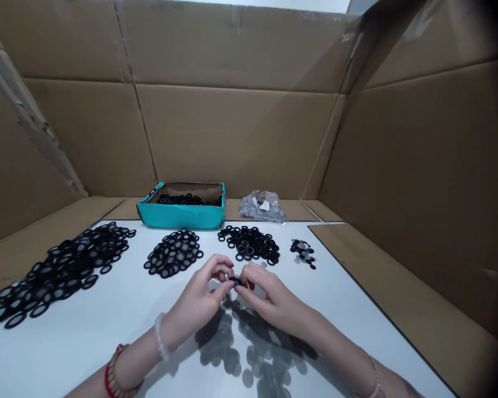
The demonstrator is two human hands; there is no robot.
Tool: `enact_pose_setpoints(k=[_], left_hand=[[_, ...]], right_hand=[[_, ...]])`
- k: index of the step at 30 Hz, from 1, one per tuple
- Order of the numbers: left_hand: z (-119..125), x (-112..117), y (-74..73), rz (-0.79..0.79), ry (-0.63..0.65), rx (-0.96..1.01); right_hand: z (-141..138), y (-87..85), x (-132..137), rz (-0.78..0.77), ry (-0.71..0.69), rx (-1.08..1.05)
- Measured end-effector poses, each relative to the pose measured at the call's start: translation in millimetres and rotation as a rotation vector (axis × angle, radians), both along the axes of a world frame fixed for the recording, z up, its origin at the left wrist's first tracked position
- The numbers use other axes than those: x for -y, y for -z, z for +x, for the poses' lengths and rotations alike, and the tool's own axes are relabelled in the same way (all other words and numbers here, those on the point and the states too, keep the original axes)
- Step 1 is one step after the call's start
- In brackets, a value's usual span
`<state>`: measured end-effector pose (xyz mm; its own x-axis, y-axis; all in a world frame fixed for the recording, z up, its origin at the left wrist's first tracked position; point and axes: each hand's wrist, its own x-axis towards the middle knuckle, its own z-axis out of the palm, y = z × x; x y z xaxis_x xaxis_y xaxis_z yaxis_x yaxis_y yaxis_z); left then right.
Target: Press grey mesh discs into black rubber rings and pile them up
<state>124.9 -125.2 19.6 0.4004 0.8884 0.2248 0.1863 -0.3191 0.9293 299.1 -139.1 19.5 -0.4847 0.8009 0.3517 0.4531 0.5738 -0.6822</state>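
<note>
My left hand [206, 294] and my right hand [270, 293] meet above the middle of the white table. Between them is a small black ring [236, 281], pinched by the fingertips of both. Below my hands lies a loose spread of thin grey discs [231, 360], partly in shadow. Just beyond my fingers sits a heap of black rings [252, 244], many with open centres. Left of it, a rounded heap of black rings with grey centres [174, 253] rests near my left hand.
A long heap of larger black rings [66, 271] covers the left side. At the back stand a teal box [182, 215] containing black rings and a clear plastic bag [262, 207]. A small mixed cluster [303, 252] lies right. Cardboard walls [240, 138] enclose the table.
</note>
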Motion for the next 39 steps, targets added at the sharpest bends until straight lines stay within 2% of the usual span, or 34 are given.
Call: enact_pose_setpoints(k=[3, 6, 11, 17, 24, 31, 39], left_hand=[[2, 2, -0.9, 0.043, -0.061, -0.018], [1, 0, -0.2, 0.034, -0.077, -0.008], [-1, -5, 4.5, -0.074, 0.021, 0.038], [0, -4, 0.8, -0.235, 0.008, 0.136], [1, -4, 1.4, -0.128, -0.073, 0.115], [1, -2, 1.0, -0.167, 0.002, 0.09], [-1, -2, -10.9, -0.349, -0.076, 0.146]], right_hand=[[-2, -0.1, 2, 0.027, 0.042, -0.046], [-3, 1.3, 2, -0.02, 0.075, -0.074], [0, 7.6, -5, -0.128, 0.039, -0.093], [3, 6.9, -8, -0.18, -0.006, -0.1], [0, 3.8, -3, -0.152, 0.013, -0.11], [0, 7.9, -4, -0.196, 0.013, -0.142], [-1, 1.9, -4, -0.289, -0.004, -0.243]])
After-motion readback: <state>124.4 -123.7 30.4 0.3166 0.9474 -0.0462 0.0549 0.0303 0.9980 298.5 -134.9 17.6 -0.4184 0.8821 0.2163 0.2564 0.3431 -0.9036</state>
